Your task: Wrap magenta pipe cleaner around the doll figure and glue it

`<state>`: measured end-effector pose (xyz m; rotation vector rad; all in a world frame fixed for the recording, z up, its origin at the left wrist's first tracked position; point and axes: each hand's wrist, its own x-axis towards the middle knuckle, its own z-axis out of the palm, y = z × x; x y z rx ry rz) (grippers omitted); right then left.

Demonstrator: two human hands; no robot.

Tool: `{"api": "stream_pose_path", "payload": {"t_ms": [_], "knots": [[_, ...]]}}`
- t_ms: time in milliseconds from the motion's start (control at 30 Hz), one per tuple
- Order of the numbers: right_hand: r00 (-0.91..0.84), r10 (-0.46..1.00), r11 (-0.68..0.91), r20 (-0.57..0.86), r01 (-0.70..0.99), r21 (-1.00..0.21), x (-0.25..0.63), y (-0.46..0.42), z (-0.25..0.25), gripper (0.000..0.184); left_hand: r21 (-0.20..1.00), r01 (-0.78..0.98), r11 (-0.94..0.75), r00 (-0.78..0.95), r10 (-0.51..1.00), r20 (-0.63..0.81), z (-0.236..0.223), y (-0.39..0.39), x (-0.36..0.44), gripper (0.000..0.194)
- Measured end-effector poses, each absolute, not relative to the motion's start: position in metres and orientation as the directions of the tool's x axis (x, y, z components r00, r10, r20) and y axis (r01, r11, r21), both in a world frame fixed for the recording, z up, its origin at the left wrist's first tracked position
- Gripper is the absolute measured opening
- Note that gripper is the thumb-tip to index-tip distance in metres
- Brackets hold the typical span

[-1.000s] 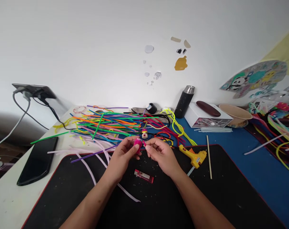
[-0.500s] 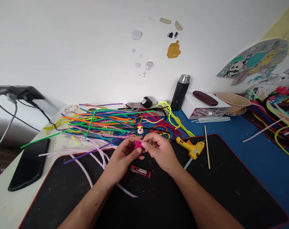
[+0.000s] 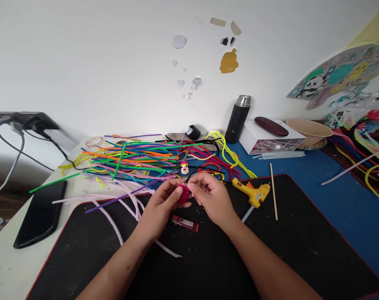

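Observation:
Between my hands, over the black mat (image 3: 202, 266), is a small magenta piece (image 3: 184, 195) that looks wound from pipe cleaner. My left hand (image 3: 158, 208) is closed on it, thumb across its front. The fingertips of my right hand (image 3: 216, 202) pinch at its upper right edge; what exactly they grip is partly hidden. Just below lies a red lighter (image 3: 185, 223) on the mat. Beyond my fingers stands a small figure head (image 3: 184, 167) with a white face and a pink-and-yellow hat. A yellow glue gun (image 3: 254, 195) rests right of my right hand.
Many coloured pipe cleaners (image 3: 139, 156) spread across the back. A wooden stick (image 3: 273, 191) lies beside the glue gun. A black thermos (image 3: 238, 118), a white box (image 3: 270, 137) and a beige bowl (image 3: 309, 131) stand behind. A black phone (image 3: 41, 216) lies at left.
The magenta piece has turned in my hands, and more of its front face shows. My left thumb has lifted higher on it. The view has shifted slightly.

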<state>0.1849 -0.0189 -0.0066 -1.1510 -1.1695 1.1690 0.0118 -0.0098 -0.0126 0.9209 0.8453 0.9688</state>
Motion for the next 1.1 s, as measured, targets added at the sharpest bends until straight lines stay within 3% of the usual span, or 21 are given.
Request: {"api": "stream_pose_path", "payload": {"t_ms": [467,1100], "knots": [[0.016,0.999,0.034,0.033,-0.051,-0.998,0.1827,-0.0205,-0.0075,0.02,0.897,-0.33,0.293,0.298,0.934,-0.196,-0.0101,-0.0112,0.0141,0.031],[-0.064,0.998,-0.003,0.001,-0.06,-0.998,0.1837,-0.0209,-0.0057,0.033,0.816,-0.458,0.352,0.162,0.936,-0.313,-0.0052,-0.0049,0.0128,0.036]]}}
